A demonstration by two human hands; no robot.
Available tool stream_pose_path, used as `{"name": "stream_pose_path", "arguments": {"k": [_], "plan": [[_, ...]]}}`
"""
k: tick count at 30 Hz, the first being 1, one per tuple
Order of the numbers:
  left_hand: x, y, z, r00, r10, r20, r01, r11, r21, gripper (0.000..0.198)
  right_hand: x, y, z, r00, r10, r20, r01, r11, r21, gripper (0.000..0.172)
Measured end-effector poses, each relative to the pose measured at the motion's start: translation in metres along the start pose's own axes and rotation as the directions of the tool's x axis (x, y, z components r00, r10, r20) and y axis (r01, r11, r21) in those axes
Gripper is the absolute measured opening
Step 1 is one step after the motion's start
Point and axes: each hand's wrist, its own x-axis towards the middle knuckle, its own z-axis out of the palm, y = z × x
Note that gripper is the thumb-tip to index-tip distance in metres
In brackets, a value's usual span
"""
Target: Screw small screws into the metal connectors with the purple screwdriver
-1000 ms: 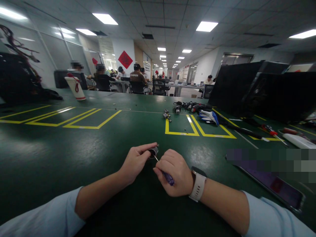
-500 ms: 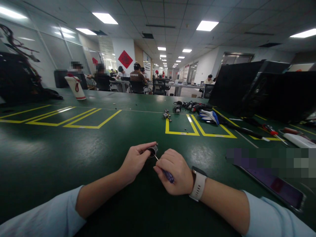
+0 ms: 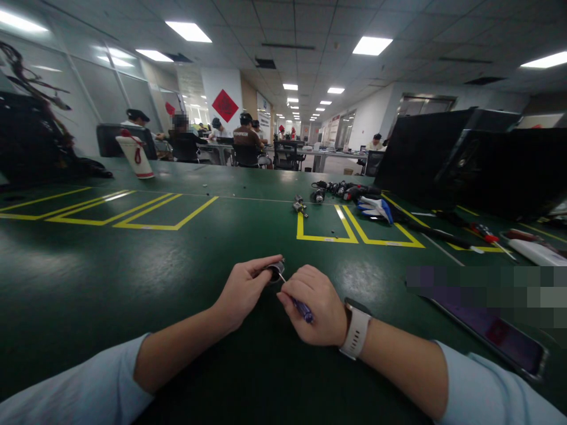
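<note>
My left hand (image 3: 241, 289) is closed round a small hollow grey metal part (image 3: 276, 270), round at its open end, which faces toward my right hand. Fingers cover much of that part. My right hand (image 3: 315, 304) grips a screwdriver with a translucent purple-blue handle (image 3: 303, 311). Its thin shaft (image 3: 282, 276) reaches into the mouth of the metal part; the tip is hidden inside. Both hands are just above the green tabletop (image 3: 199, 265).
Several small metal parts (image 3: 300, 206) lie ahead by yellow tape. Beyond them are dark motor-like pieces (image 3: 319, 195) and a white-blue glove (image 3: 374, 209). At right are a red-handled screwdriver (image 3: 485, 233) and a phone (image 3: 496, 330). A paper cup (image 3: 135, 154) stands far left.
My right hand and the screwdriver have shifted very slightly, with the handle a touch lower and to the right. The left hand and metal part are nearly still.
</note>
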Motion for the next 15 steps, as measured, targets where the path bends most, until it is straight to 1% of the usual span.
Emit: {"name": "stream_pose_path", "arguments": {"k": [3, 6, 9, 10, 12, 14, 15], "plan": [[-0.001, 0.001, 0.000, 1.000, -0.007, -0.003, 0.007, 1.000, -0.024, 0.030, 0.000, 0.000, 0.000, 1.000, -0.012, -0.006, 0.012, 1.000, 0.010, 0.012], [0.008, -0.004, -0.001, 0.999, -0.003, -0.041, 0.000, 0.997, -0.078, 0.029, -0.001, 0.000, -0.001, 0.999, -0.043, -0.015, 0.044, 0.999, 0.025, 0.011], [0.032, -0.016, -0.007, 0.984, 0.043, -0.174, -0.072, 0.984, -0.163, 0.026, -0.001, -0.001, 0.000, 0.998, -0.065, 0.004, 0.065, 0.998, 0.023, 0.011], [0.044, -0.020, -0.010, 0.967, 0.064, -0.247, -0.113, 0.975, -0.189, 0.025, -0.001, -0.001, 0.001, 0.998, -0.064, 0.018, 0.064, 0.998, 0.017, 0.012], [0.069, -0.027, -0.018, 0.932, 0.067, -0.356, -0.150, 0.966, -0.211, 0.026, 0.000, 0.000, 0.004, 0.998, -0.041, 0.046, 0.042, 0.999, -0.004, 0.013], [0.096, -0.032, -0.027, 0.881, 0.070, -0.468, -0.191, 0.957, -0.217, 0.021, 0.003, 0.003, 0.008, 0.998, 0.016, 0.066, -0.014, 0.999, -0.032, 0.014], [0.108, -0.034, -0.031, 0.863, 0.076, -0.500, -0.208, 0.954, -0.214, 0.020, 0.004, 0.006, 0.010, 0.996, 0.059, 0.069, -0.056, 0.997, -0.047, 0.014]]}}
